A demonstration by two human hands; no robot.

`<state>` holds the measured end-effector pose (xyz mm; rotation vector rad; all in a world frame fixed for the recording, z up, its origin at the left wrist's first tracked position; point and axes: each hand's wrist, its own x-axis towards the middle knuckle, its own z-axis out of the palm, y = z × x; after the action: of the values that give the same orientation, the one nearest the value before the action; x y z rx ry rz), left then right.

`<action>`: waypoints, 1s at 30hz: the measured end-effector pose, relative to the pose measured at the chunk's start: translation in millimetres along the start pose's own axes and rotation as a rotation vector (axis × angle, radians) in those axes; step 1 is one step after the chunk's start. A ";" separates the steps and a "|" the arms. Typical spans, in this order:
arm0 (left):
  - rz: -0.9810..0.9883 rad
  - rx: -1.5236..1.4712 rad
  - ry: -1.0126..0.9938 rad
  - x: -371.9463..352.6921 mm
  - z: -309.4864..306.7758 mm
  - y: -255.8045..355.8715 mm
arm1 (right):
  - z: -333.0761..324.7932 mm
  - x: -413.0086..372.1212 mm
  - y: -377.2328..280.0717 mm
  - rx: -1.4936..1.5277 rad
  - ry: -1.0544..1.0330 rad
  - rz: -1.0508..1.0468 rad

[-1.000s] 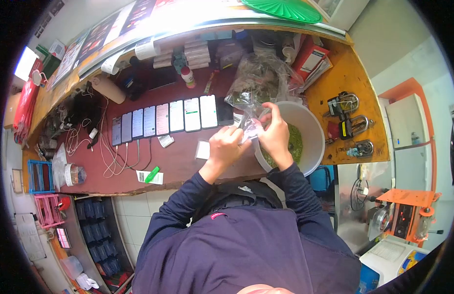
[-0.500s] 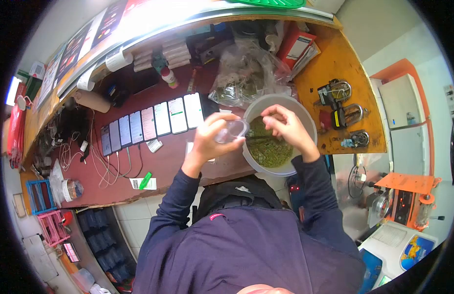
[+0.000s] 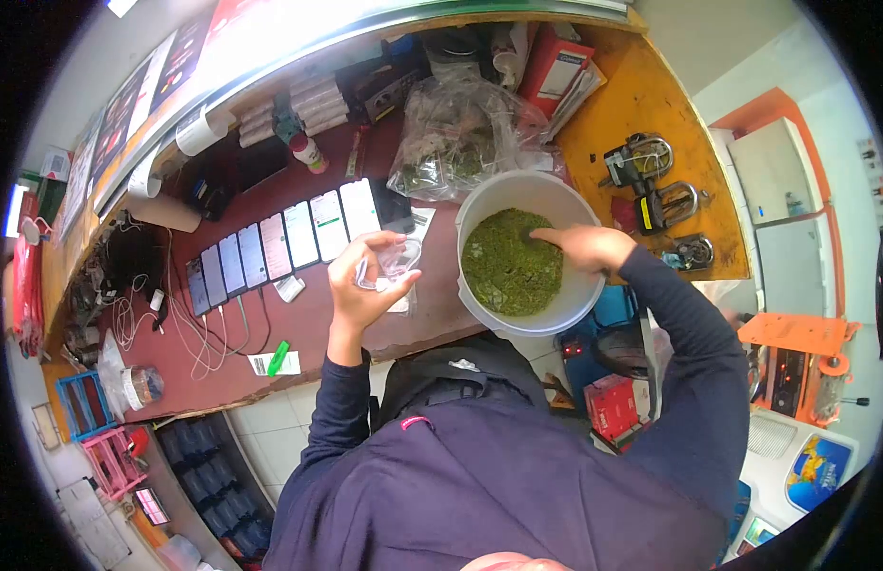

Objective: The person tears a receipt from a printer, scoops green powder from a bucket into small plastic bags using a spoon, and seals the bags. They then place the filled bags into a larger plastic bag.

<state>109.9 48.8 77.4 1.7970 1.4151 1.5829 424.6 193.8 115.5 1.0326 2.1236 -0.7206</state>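
My left hand [image 3: 365,285] holds a small clear plastic cup [image 3: 394,263] between thumb and fingers, left of the bucket. A white round bucket [image 3: 579,297] holds green chopped plant matter [image 3: 510,265]. My right hand [image 3: 589,248] reaches over the bucket's right rim, its fingers pointing at the green matter. Something dark lies at those fingertips; whether they grip it is unclear. Behind the bucket sits a clear plastic bag [image 3: 451,143] with more greenish material in it.
Several phones [image 3: 298,232] stand in a row on the dark red desk [image 3: 308,328], with cables below them. A green marker [image 3: 278,358] rests on paper near the front edge. Padlocks [image 3: 665,205] lie on the wooden shelf at right. A red binder [image 3: 557,78] stands at the back.
My hands have moved apart: the left went left and slightly down with the clear cup, the right withdrew from beside the cup to the bucket's right side. The view has shifted a little.
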 end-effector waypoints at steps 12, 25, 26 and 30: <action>-0.012 -0.108 -0.034 -7.6 8.1 -2.6 | 80.6 2.5 -21.3 -0.246 0.122 -0.091; -0.061 -0.282 -0.036 -3.9 27.4 -1.2 | 28.1 -50.8 17.9 0.605 0.205 -0.214; -0.050 -0.269 -0.090 -0.8 31.7 0.5 | 28.4 -54.0 22.2 0.633 0.276 -0.223; 0.047 -0.252 -0.182 17.7 55.2 13.8 | 23.5 -68.4 24.8 0.616 0.333 -0.189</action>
<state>162.9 76.0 80.6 1.7823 1.0491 1.5007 484.6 159.0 147.5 1.3499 2.3595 -1.4425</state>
